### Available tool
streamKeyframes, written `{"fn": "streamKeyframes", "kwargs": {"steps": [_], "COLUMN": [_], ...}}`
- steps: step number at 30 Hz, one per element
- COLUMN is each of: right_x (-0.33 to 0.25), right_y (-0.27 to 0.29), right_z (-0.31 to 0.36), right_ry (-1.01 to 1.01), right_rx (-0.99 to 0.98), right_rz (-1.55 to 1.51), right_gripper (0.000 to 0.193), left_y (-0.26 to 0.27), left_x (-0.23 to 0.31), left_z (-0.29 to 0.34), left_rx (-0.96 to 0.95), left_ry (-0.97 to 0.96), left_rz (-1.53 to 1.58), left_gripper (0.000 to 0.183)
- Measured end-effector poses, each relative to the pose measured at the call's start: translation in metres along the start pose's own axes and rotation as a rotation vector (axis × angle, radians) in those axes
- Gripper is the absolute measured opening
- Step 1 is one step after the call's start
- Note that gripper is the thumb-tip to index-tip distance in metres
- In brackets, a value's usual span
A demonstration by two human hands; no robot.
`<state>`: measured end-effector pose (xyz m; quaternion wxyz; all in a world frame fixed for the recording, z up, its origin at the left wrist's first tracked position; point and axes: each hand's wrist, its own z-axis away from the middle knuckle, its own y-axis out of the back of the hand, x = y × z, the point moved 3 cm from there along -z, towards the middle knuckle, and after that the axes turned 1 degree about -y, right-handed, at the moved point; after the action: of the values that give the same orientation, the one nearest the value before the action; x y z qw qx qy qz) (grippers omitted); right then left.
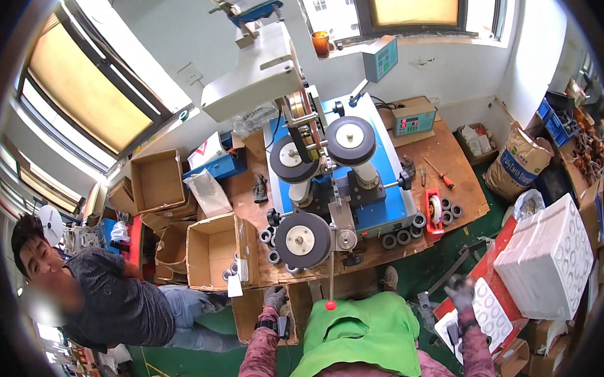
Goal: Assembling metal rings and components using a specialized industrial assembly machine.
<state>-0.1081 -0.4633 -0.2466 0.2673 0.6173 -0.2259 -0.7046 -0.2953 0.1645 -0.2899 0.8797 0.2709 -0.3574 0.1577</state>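
Cardboard boxes stand left of the machine (red-knobbed lever jutting forward).

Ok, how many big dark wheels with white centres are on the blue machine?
3: one wheel at the back right, another wheel at the back left, a third wheel at the front. The white housing might hide more.

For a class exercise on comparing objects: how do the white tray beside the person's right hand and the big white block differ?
The white tray is thin and flat, whereas the white block is tall and bulky. The tray lies right beside the right hand; the block stands farther from it. Both are white and show rows of round shapes.
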Motion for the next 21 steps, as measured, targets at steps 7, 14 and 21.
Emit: {"fn": "streamKeyframes", "kwargs": {"steps": [7, 14, 21], "right_x": [-0.324, -0.39, -0.445], "right_y": [-0.061, -0.134, -0.11], "right_z": [-0.1, -0.144, -0.163], "right_ry": [0.627, 0.966, 1.065], "right_rx": [-0.024, -0.183, 0.193], "right_rz": [0.135, 0.239, 0.369], "right_gripper": [0.064, 0.066, 0.059], "left_y": [-0.027, 0.001, -0.024], "left_x": [0.066, 0.15, 0.326], "left_z": [0.033, 0.091, 0.176], "left_rx": [-0.056, -0.064, -0.392], "left_ry": [0.042, -0.142, -0.467], "left_rz": [0.325, 0.548, 0.734], "left_gripper": [0.029, 0.028, 0.032]}}
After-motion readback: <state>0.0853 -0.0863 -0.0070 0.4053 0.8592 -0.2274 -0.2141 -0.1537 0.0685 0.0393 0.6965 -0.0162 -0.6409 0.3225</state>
